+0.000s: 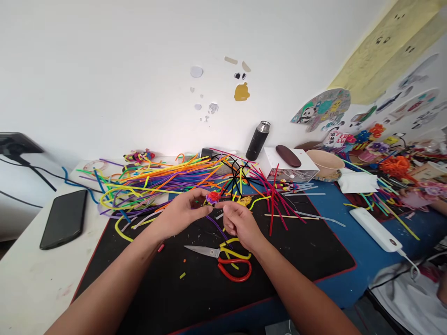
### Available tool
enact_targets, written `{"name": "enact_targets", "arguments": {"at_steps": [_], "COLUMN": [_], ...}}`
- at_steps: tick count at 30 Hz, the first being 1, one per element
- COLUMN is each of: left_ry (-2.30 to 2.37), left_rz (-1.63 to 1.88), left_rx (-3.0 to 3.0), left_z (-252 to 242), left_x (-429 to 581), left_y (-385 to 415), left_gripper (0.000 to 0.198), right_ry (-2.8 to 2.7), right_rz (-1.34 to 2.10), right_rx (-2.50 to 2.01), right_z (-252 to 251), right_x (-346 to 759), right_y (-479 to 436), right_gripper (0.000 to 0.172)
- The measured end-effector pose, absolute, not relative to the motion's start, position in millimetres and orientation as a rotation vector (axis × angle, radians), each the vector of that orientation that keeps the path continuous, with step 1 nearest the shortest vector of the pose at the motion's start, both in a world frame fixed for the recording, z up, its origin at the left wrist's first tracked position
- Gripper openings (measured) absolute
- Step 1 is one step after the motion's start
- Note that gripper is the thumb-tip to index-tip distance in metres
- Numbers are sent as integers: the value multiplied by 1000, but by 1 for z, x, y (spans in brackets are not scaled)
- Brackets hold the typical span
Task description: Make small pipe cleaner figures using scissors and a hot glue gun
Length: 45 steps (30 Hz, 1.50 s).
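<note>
Holding left hand (182, 211) and right hand (244, 228) close together over a black mat (157, 288), facing a heap of colourful fuzzy stems (167, 179), reaching past red-and-yellow-handled scissors (213, 252) lying there, pinching a small red-and-purple craft piece (212, 198) in the left, pointing the right index finger at it, leaving unclear whether gripping or merely touching.

craft piece (212, 198) above mat (157, 298) | scissors (213, 252) on mat | phone (64, 218) left of mat | bottle (257, 142) behind mat | bowl (324, 160) right of box (309, 163)
</note>
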State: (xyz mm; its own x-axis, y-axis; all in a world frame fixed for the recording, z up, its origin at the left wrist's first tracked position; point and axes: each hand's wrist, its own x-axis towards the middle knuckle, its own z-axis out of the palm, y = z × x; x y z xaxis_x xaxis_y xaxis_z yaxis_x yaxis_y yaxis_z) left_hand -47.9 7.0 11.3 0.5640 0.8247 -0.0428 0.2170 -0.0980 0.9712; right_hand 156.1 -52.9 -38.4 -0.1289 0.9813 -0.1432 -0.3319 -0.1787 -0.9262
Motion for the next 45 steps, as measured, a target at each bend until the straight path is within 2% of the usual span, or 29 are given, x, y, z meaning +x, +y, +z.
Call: {"name": "enact_targets", "arguments": {"at_steps": [9,18,25,37,45], "left_ry": [921,902,830,865,810], "left_rz": [491,466,488,429,462], "left_rx": [1792,1809,1595,1634,1393], "left_z": [17,12,16,18,8], "left_x": [-49,-53,-55,-56,-53], "left_y": [6,1,2,1,5], "left_gripper": [32,40,51,51,43], "right_ry": [-960,-1060,-1060,-1104,-1074], "right_rz": [1317,1342,1369,1385,1419], "right_rx": [-1074,-1128,-1110,-1118,-1107], "right_z": [-16,-23,-24,-17,-17], "right_x": [167,162,158,154,155], "right_y": [-45,-46,-46,-48,-49], "right_gripper": [42,42,42,41,40]}}
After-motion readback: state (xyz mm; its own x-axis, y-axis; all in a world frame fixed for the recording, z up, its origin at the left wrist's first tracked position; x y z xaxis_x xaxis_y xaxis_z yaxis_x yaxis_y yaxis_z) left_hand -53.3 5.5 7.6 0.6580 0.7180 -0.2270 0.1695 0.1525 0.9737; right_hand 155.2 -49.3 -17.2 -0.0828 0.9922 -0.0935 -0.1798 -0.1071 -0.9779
